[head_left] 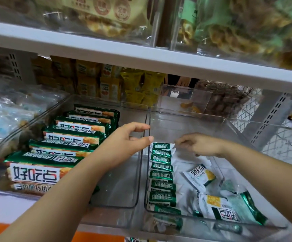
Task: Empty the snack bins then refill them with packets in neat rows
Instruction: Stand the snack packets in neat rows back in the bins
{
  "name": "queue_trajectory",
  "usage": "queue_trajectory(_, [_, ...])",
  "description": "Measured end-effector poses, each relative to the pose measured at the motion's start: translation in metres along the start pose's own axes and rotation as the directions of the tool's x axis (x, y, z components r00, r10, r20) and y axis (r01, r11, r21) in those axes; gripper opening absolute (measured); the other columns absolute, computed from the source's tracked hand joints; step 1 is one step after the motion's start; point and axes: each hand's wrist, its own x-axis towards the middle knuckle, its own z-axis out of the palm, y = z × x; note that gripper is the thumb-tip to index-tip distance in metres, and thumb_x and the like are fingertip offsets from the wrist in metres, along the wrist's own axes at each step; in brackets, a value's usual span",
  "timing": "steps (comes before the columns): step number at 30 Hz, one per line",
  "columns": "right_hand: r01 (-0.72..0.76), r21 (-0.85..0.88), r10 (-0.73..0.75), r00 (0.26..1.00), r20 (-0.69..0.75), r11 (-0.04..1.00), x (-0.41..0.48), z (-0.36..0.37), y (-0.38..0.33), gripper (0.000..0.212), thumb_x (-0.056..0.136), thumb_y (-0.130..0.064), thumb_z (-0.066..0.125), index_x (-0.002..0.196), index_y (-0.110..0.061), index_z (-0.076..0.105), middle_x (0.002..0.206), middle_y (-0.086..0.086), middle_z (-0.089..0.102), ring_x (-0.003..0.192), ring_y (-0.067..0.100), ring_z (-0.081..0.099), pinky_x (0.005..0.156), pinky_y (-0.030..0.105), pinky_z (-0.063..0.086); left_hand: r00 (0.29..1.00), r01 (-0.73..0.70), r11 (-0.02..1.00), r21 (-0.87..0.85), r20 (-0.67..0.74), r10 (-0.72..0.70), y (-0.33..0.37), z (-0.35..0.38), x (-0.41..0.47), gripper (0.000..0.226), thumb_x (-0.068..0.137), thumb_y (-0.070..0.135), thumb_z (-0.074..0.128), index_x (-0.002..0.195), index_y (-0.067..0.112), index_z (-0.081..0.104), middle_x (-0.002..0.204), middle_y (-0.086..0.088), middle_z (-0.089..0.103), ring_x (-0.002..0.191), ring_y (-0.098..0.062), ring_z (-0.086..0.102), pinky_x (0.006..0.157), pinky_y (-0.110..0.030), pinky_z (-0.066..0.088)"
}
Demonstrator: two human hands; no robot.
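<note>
Two clear bins, side by side. Left bin (120, 182): long packets (68, 137) stacked along its left side. Right bin (237, 137): small packets (161, 175) standing in a row against its left wall, loose packets (216, 205) lying beside them. Right hand (202, 145) pinches the farthest small packet (162, 145) by its corner. Left hand (122, 145) curves at the wall between the bins; whether it grips cannot be told. Risk: a tug or nudge may topple the row, since nothing braces its right side.

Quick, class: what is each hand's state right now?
Left hand: fingers curved at the bin wall; grip cannot be told.
Right hand: closed, pinching the rearmost packet.
</note>
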Motion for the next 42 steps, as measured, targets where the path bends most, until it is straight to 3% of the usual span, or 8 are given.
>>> queue_trajectory(3, [-0.088,-0.396,0.214,0.934,0.287,0.914,-0.013,-0.003,0.013,0.057,0.085,-0.011,0.066,0.137,-0.022,0.046,0.134,0.0,0.05,0.106,0.028,0.061,0.087,0.038,0.053,1.0,0.002,1.0,0.003,-0.003,-0.002,-0.001,0.0,0.001,0.035,0.085,0.042,0.064,0.119,0.04,0.055,0.116,0.025,0.052,0.078,0.013,0.059,0.074,-0.013,0.042])
queue_trajectory(6, [-0.112,-0.496,0.307,0.892,0.332,0.861,-0.02,0.003,0.013,0.059,0.081,-0.019,0.074,0.135,-0.021,0.048,0.118,-0.005,0.048,0.089,0.019,0.06,0.076,0.032,0.052,1.0,0.003,1.0,0.001,-0.003,-0.003,0.0,0.0,0.0,0.035,0.085,0.041,0.064,0.119,0.039,0.055,0.115,0.026,0.051,0.083,0.01,0.06,0.074,-0.01,0.041])
queue_trajectory(12, [-0.182,-0.631,0.125,0.983,-0.135,0.754,-0.016,-0.01,0.004,0.032,0.076,-0.032,0.075,0.104,-0.02,0.061,0.098,0.001,0.059,0.079,0.02,0.057,0.062,0.023,0.041,1.0,-0.004,1.0,-0.016,0.006,0.004,-0.002,0.0,0.0,0.028,0.085,0.041,0.064,0.11,0.045,0.054,0.116,0.026,0.052,0.084,0.014,0.059,0.082,-0.015,0.045])
queue_trajectory(16, [-0.11,-0.506,-0.138,0.893,-0.428,0.855,0.011,-0.006,0.001,0.027,0.086,-0.02,0.062,0.113,-0.023,0.062,0.109,0.01,0.056,0.094,0.03,0.058,0.073,0.03,0.047,1.0,-0.001,1.0,-0.029,0.011,0.001,-0.002,0.0,0.001,0.028,0.084,0.041,0.065,0.109,0.045,0.055,0.116,0.023,0.053,0.084,0.011,0.061,0.083,-0.018,0.046])
queue_trajectory(20, [0.091,-0.174,-0.137,0.953,-0.271,0.98,0.039,0.015,-0.022,0.024,0.09,-0.022,0.06,0.112,-0.02,0.068,0.113,0.008,0.061,0.081,0.019,0.06,0.066,0.02,0.044,1.0,-0.003,0.999,-0.055,0.012,0.004,-0.002,0.001,0.001,0.028,0.085,0.037,0.066,0.11,0.042,0.056,0.116,0.022,0.054,0.08,0.013,0.061,0.082,-0.017,0.046])
queue_trajectory(28, [-0.051,0.187,0.051,0.999,0.005,0.981,0.03,0.023,-0.037,0.038,0.101,-0.016,0.037,0.138,-0.02,0.047,0.136,0.001,0.05,0.115,0.018,0.048,0.08,0.023,0.046,1.0,0.007,0.998,-0.056,0.011,-0.007,-0.004,0.001,0.003,0.031,0.084,0.037,0.066,0.114,0.039,0.056,0.112,0.018,0.057,0.079,0.012,0.061,0.079,-0.014,0.044])
queue_trajectory(35, [0.101,-0.1,-0.108,0.992,-0.072,0.99,-0.01,0.001,-0.029,0.036,0.098,-0.016,0.047,0.133,-0.02,0.051,0.141,0.0,0.049,0.125,0.013,0.047,0.097,0.017,0.033,1.0,0.016,0.999,-0.044,0.013,-0.016,-0.004,0.0,0.001,0.033,0.084,0.039,0.066,0.116,0.04,0.056,0.116,0.022,0.056,0.085,0.01,0.062,0.089,-0.022,0.045])
queue_trajectory(42, [0.042,-0.328,0.093,0.918,0.385,0.944,-0.079,0.0,-0.017,0.042,0.086,-0.02,0.069,0.127,-0.017,0.057,0.125,-0.003,0.06,0.107,0.008,0.055,0.074,0.006,0.041,1.0,0.021,0.999,-0.029,-0.01,-0.021,0.0,0.002,-0.001,0.031,0.083,0.043,0.066,0.111,0.044,0.055,0.116,0.026,0.052,0.094,0.008,0.057,0.097,-0.032,0.046])
